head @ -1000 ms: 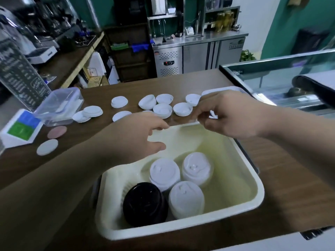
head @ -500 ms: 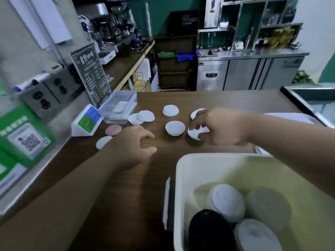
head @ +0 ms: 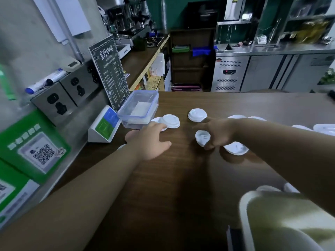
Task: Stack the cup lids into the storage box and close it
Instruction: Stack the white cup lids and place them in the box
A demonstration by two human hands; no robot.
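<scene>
A: Hands status?

B: Right hand is pinching a tilted lid between thumb and fingers, hollow side facing the camera. Left hand is holding nothing, fingers stretching loosely over the near edge of an overlapping lid pair just beside the clear food container. Can't tell if it's touching.

A: Box?

B: Storage box is sitting near right on the surface, well back from both hands, toward the person. Its inside is blurring out. Right hand is nearer, so I'm judging the pinched lid is heading back and right.

A: Leftovers?

B: Loose ones are lying around: far lid just beyond the right hand, flat lid under its wrist, more trailing off right. Closing is looking a long way off.
</scene>
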